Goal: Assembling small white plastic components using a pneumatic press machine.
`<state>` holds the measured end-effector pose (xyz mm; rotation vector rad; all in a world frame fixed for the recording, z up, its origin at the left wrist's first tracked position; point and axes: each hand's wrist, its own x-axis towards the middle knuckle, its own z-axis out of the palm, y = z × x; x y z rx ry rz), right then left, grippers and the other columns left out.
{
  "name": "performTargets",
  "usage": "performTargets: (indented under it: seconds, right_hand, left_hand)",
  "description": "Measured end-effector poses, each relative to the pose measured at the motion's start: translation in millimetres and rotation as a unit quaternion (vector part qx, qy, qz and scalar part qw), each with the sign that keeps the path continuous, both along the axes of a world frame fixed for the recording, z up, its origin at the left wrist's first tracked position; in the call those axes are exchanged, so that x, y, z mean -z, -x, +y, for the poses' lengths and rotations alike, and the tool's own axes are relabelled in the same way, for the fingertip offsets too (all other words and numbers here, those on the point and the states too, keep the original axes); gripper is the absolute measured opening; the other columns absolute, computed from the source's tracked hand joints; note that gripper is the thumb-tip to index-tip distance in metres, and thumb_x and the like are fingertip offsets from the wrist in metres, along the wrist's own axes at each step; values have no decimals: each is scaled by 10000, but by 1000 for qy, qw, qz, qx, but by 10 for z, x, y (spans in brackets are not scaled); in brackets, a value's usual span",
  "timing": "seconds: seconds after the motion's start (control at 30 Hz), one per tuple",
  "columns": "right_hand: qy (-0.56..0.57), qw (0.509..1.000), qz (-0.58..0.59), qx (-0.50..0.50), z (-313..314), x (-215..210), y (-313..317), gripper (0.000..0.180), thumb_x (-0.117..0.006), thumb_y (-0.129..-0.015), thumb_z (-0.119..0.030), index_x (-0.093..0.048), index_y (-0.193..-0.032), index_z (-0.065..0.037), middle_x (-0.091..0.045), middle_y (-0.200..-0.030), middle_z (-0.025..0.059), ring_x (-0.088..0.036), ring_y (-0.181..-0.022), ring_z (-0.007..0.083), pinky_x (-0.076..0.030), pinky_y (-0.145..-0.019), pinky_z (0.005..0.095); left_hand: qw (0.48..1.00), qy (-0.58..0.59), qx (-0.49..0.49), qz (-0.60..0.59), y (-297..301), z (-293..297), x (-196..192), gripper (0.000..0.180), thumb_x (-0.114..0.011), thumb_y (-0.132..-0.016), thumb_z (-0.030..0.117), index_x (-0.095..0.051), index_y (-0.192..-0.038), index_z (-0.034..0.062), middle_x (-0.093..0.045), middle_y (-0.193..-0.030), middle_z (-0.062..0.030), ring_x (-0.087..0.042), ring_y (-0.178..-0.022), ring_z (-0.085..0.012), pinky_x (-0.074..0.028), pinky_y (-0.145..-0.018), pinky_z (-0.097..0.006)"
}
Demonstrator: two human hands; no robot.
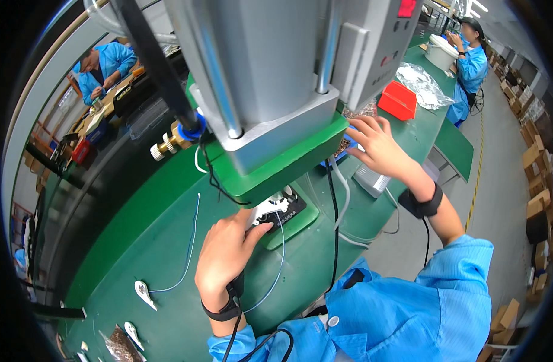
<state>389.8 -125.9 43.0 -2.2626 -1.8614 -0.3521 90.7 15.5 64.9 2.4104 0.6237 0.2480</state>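
Note:
My left hand point(224, 248) is under the green press head, its thumb and fingers closed about the near side of a white plastic part point(269, 211). The fingers are partly hidden behind that part. It sits on a black fixture point(291, 214) on the press's green base point(306, 218), and a thin pale cable point(281, 259) runs from it toward me. To the right, my right hand point(382, 148) is raised beside the press head with fingers spread and nothing seen in them. Below those fingers is a blue bin point(348, 151) of small parts, mostly hidden.
The press point(270, 78) stands tall over the green table point(168, 253). A red bin point(398, 101) and clear plastic bag point(424, 84) lie beyond. White pieces point(145, 294) and a bag of small brown parts point(121, 344) lie left. Two co-workers point(471, 63) sit or stand farther off.

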Motion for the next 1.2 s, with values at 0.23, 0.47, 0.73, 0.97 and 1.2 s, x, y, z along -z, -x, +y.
performTargets:
  seconds: [0.23,0.47,0.73,0.97,1.2]
  right_hand:
    - [164,983,-82,-34,848,714,-503,130,-634,-710,-172,-637,-814,-93,-633,-763,64,-595,-820,265,-317,-855,474]
    - [-15,992,-44,-113,924,1203,-833,75,-631,-675,-120,-627,-748,-104,-615,-694,85,-601,-714,265,-311,-773,437]
    - [-98,985,101,-101,644,590,-329,102,-660,-687,-134,-600,-762,-98,-609,-762,45,-562,-797,234,-321,-738,378]
    - [-94,974,149,-145,458,955,-770,233,-587,-693,-13,-596,-926,7,-593,-903,201,-546,-839,388,-420,-775,437]
    - [-61,981,143,-116,535,501,-303,174,-545,-685,48,-598,-849,24,-594,-815,212,-560,-800,391,-454,-683,404]
  left_hand:
    - [999,-33,-6,12,-106,-68,-3,413,-533,-865,164,-457,-1228,-17,-563,-982,-245,-552,-872,-360,-427,-751,-381]
    - [984,166,-32,-48,-196,169,170,352,-497,-891,121,-485,-1213,-22,-580,-1101,-145,-536,-1003,-203,-396,-885,-303]
    - [986,83,19,-143,57,94,-116,271,-475,-879,159,-558,-1046,-38,-595,-907,-193,-534,-786,-326,-425,-762,-378]
    - [996,74,-53,-3,533,160,268,302,-453,-860,167,-563,-1104,28,-607,-968,-193,-561,-908,-371,-434,-806,-427]
    - [942,0,-305,137,223,1504,521,912,-441,-833,562,33,-1400,28,-95,-1452,-204,-159,-1313,-404,-215,-1043,-468]
